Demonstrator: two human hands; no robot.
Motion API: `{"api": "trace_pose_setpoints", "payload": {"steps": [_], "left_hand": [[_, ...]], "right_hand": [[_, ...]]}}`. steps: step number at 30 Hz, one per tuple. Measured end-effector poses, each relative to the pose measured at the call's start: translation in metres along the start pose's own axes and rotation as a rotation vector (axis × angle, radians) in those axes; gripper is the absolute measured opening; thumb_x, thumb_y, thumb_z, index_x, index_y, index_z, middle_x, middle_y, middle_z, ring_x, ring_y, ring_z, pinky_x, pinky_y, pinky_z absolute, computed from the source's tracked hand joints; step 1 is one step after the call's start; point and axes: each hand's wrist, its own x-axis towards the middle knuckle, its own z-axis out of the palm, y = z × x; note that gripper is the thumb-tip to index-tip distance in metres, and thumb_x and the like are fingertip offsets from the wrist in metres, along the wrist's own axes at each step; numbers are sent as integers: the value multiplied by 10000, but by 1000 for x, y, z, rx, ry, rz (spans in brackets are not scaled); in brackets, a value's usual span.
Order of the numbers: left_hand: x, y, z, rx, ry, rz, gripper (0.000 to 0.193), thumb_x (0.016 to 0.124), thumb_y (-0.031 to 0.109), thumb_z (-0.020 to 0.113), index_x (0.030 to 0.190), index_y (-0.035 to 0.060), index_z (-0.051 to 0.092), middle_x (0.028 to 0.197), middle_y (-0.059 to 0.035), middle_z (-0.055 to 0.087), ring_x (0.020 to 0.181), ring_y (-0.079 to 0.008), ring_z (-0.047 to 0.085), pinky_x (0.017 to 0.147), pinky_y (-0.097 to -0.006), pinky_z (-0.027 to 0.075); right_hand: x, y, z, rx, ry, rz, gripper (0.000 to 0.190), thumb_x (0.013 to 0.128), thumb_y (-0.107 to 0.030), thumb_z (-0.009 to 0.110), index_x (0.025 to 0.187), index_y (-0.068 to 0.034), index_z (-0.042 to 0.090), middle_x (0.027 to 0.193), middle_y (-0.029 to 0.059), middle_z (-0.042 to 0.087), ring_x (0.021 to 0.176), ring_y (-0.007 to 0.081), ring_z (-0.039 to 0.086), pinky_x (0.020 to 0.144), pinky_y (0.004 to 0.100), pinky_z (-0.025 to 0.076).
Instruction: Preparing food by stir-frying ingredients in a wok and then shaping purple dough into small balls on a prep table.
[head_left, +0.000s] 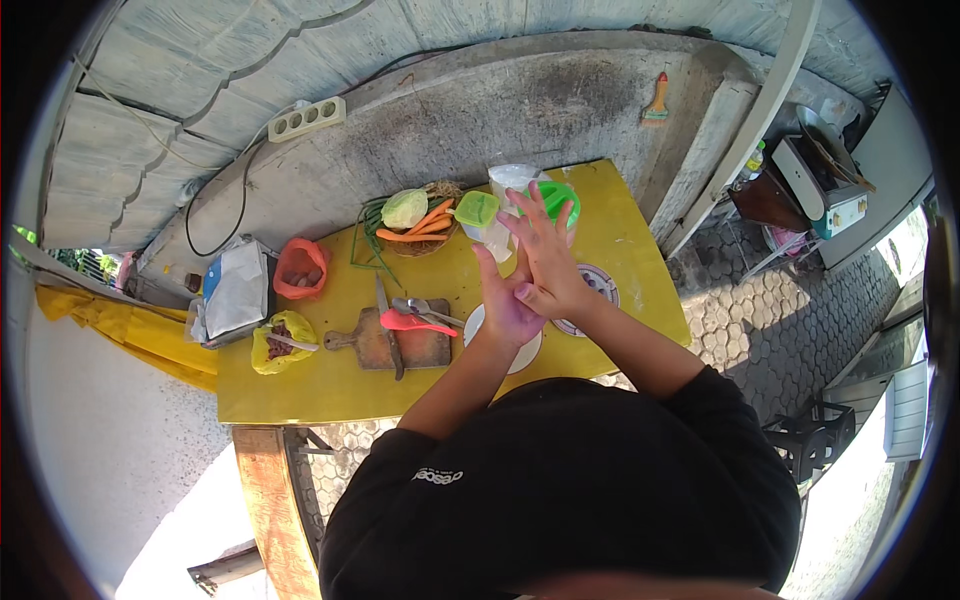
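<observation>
My left hand (511, 304) and my right hand (553, 262) touch each other above the yellow table (337, 401), fingers spread, with nothing held that I can see. Beneath them a white plate (527, 354) and a patterned plate (606, 283) are partly covered. Left of my hands, a wooden cutting board (367, 341) bears a knife (391, 341), metal spoons (421, 306) and a pink plastic ladle or spoon (409, 322). Just beyond my hands are a green-lidded plastic container (477, 209), a tub with a green lid (555, 198) and a clear plastic bag (514, 177).
A basket (420, 248) holds cabbage (405, 208), carrots (431, 217) and green onions (366, 232). Further left stand a red bag (301, 266), a yellow bag of meat (274, 360) and a white package (238, 289). A concrete wall (480, 112) bounds the table's far side; a wooden bench (274, 502) stands near its left front.
</observation>
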Motion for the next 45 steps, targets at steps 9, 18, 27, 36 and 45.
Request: {"api": "trace_pose_setpoints", "payload": {"steps": [9,18,27,36,45], "left_hand": [[20,-67,-64,305,110,338,715,892,726,109,1501,351,98,1580,79,48,1453,-249,47,1166,-464,68],[61,-60,5,157,185,477,747,879,741,100,1506,335,83,1581,79,46,1455,-237,32,1163,-480,44],[86,-58,71,54,83,238,720,909,697,93,1511,303,65,1583,63,14,1457,-218,22,1165,-479,54],[97,-70,69,554,257,424,769,902,709,111,1517,257,12,1587,-7,-10,1458,-214,18,1164,-443,83],[99,-58,65,299,267,399,758,923,674,90,1517,217,-24,1581,-77,-66,1456,-237,-32,1160,-391,4]], "right_hand": [[3,28,-22,-40,-194,-435,806,830,-766,309,1416,-221,402,1502,250,223,1407,481,93,1011,704,-102],[-17,51,-43,-68,-212,-311,930,781,-827,251,1469,-202,302,1534,261,99,1407,497,33,976,727,-128],[4,67,-86,18,108,-115,922,838,-775,184,1510,-144,155,1548,248,34,1400,508,-57,994,708,-112],[-4,61,-86,391,39,45,829,909,-674,208,1497,-90,186,1559,213,36,1418,460,-62,1049,646,-94],[-15,57,-74,361,-77,174,888,908,-693,132,1501,-38,53,1570,175,-4,1442,362,-62,1134,494,-25]]}}
